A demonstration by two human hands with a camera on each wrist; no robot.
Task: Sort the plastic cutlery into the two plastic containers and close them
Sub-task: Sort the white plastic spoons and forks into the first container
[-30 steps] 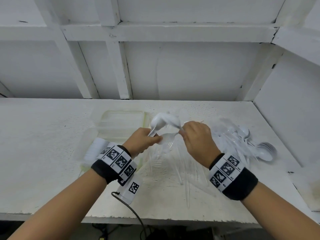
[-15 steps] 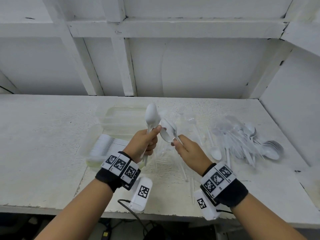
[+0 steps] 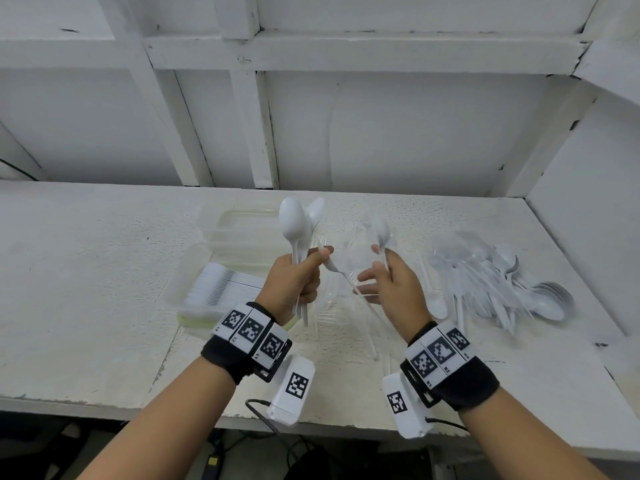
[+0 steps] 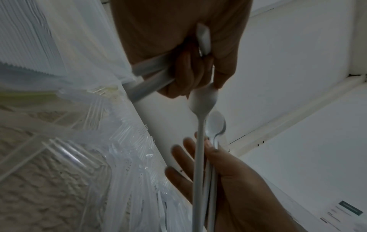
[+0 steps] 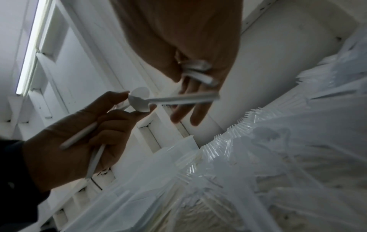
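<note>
The left hand (image 3: 294, 278) has its grip clenched on a bundle of smooth white spoons (image 3: 294, 223), bowls upright. At 3 o'clock, the right hand (image 3: 394, 285) pinches one spoon (image 3: 381, 233). Beyond, on the rough white desk (image 3: 86, 271), sits a clear ribbed container (image 3: 221, 289); loose cutlery (image 3: 502, 285) lies at 2 o'clock.

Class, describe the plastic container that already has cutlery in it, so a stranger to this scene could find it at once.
Start at the white table and look just beyond the left hand. The clear container there holds a neat row of white cutlery. The clear tub behind it shows none inside, and the spoon pile on the right lies loose on the table.
</note>
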